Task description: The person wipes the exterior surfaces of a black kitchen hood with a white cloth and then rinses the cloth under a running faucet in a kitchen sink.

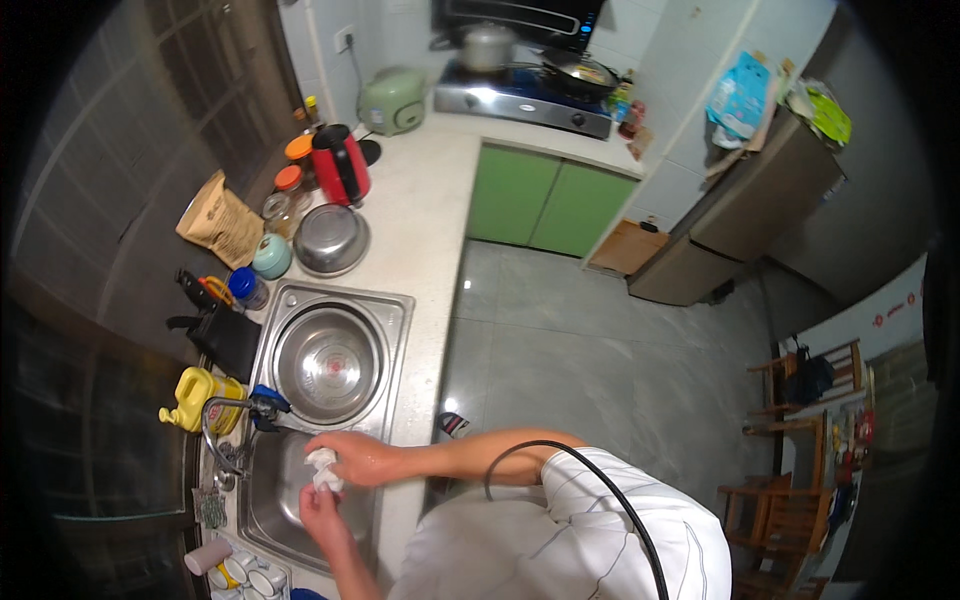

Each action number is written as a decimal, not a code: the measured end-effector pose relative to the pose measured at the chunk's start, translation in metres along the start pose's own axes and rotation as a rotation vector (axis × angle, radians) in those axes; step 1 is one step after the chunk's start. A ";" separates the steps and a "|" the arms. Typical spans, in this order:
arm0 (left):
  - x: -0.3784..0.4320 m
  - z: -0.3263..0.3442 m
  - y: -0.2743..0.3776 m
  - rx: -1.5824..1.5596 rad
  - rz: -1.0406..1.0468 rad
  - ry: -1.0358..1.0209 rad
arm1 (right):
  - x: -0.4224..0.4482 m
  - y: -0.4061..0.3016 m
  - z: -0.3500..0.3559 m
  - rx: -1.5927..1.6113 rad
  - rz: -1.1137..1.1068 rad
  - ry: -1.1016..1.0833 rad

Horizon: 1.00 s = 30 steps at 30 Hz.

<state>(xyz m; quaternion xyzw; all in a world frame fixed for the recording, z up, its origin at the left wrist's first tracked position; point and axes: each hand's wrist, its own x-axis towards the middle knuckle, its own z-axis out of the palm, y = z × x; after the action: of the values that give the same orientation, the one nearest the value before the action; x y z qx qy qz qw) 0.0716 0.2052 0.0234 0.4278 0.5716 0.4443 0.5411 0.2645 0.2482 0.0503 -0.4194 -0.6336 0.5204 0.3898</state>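
Above the stainless steel sink basin (285, 510), both hands hold a small crumpled white cloth or tissue (324, 474). My right hand (358, 456) grips its upper part with bent fingers. From below, my left hand (322, 510) pinches the lower end between thumb and fingers. The curved metal faucet (214, 431) stands left of the hands, with a blue cloth (268, 402) at its base. A round steel bowl (330, 364) sits in the other basin, beyond my right hand.
A yellow jug (202, 397), black knife block (225, 341) and jars line the wall. An upturned steel bowl (330, 240) and red kettle (341, 165) stand farther along the counter (427, 225). Several mugs (262, 579) sit near the sink's lower end. A gas stove (525, 105) is at the back.
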 end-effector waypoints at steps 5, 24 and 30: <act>-0.008 0.039 0.016 -0.056 0.006 -0.073 | -0.047 0.000 -0.030 -0.027 -0.026 0.044; -0.022 0.334 0.051 -0.110 0.031 -0.272 | -0.179 0.023 -0.287 -0.341 -0.295 0.407; -0.004 0.422 0.060 -0.029 -0.010 -0.461 | -0.219 0.017 -0.358 -0.281 -0.173 0.505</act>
<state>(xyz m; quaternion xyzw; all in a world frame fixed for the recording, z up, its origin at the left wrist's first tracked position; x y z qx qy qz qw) 0.4943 0.2351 0.0745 0.5074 0.4284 0.3403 0.6658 0.6755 0.1637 0.0763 -0.5300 -0.6156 0.2718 0.5160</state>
